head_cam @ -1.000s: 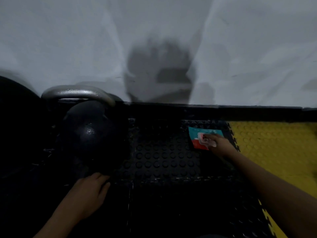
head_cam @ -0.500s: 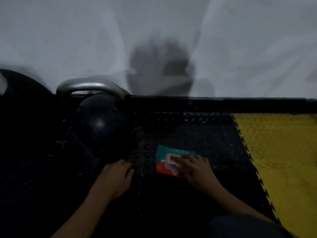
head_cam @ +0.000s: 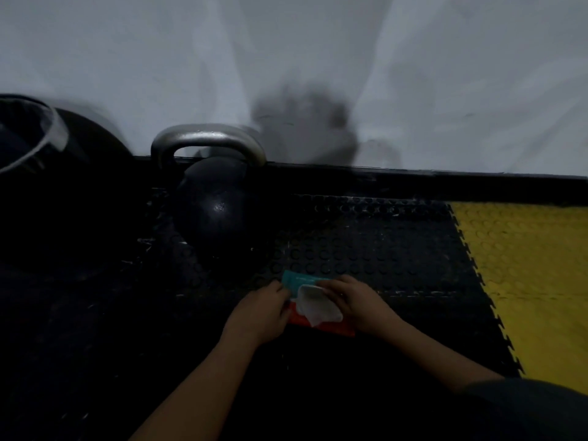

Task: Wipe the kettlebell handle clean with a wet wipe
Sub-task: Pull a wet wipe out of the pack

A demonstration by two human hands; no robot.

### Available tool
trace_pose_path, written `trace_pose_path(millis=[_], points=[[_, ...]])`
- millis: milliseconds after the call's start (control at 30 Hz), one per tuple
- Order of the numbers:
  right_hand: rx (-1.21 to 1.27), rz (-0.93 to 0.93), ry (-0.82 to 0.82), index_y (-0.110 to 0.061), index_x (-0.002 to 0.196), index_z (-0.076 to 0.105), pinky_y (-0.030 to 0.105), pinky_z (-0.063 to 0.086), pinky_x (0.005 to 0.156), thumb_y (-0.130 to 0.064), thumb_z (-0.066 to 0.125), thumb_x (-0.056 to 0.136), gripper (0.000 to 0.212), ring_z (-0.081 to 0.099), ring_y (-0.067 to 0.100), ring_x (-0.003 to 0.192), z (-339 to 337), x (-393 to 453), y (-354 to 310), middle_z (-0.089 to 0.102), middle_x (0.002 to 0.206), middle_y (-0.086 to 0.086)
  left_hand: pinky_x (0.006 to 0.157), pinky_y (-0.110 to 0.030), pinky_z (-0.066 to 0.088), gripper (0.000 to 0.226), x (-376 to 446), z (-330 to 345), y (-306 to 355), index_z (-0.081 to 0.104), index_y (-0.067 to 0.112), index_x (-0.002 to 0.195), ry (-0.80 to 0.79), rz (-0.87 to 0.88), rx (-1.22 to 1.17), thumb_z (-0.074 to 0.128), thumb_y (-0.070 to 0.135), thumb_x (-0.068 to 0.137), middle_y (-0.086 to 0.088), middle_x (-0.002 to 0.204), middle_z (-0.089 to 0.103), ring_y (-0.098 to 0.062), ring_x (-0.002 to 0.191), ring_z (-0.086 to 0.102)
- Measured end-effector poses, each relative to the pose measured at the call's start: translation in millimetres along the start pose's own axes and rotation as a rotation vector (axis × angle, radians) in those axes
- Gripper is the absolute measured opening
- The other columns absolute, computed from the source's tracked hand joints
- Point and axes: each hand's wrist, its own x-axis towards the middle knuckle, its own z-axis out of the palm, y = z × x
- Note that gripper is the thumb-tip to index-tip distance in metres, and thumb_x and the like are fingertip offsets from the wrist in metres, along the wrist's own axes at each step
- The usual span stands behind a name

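A black kettlebell (head_cam: 216, 221) with a grey metal handle (head_cam: 206, 138) stands on the dark studded floor mat (head_cam: 381, 243), close to the white wall. In front of it lies a teal and red wet wipe pack (head_cam: 296, 280). My left hand (head_cam: 262, 310) holds the pack's left end. My right hand (head_cam: 359, 303) pinches the pack's white flap or a wipe (head_cam: 318, 308) that is lifted over the pack's middle. Both hands are about a hand's length in front of the kettlebell.
A large dark round object (head_cam: 63, 192) with a grey rim sits at the far left beside the kettlebell. A yellow studded mat (head_cam: 525, 275) joins the black one on the right. A black skirting (head_cam: 413, 183) runs along the wall's foot.
The pack has been drawn from the right, near the yellow mat, to in front of me. My left hand left the floor and took the pack's end; my right hand lifted the white piece.
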Motion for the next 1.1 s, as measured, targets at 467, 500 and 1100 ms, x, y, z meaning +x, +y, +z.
trace_pose_path(millis=[467,500,1100], points=[[0.237,0.040,0.297,-0.021,0.100,0.046,0.010,0.045,0.069,-0.026,0.066,0.085,0.026,0.050,0.012,0.086,6.8,5.1,0.8,0.032,0.107,-0.003,0.086,-0.041,0.050,0.044,3.6,15.0,6.0,0.055,0.022,0.130,-0.060,-0.017,0.069,0.042,0.042,0.093,-0.007,0.123,0.048,-0.030,0.105,0.057],[0.186,-0.003,0.272,-0.023,0.098,0.048,0.017,0.047,0.069,-0.032,0.068,0.082,0.028,0.051,0.011,0.086,8.0,2.9,1.1,0.031,0.108,-0.004,0.086,-0.041,0.051,0.044,3.6,16.4,5.4,0.054,0.022,0.131,-0.064,-0.024,0.050,0.043,0.040,0.092,-0.006,0.124,0.046,-0.030,0.106,0.057],[-0.003,-0.038,0.205,-0.037,0.110,0.065,0.038,0.053,0.089,-0.046,0.065,0.080,0.031,0.050,0.023,0.119,19.1,3.7,25.6,0.034,0.141,-0.001,0.089,-0.044,0.052,0.049,6.7,24.8,4.8,0.047,0.021,0.138,-0.037,-0.031,-0.033,0.044,0.035,0.091,-0.004,0.135,0.042,-0.031,0.111,0.058]])
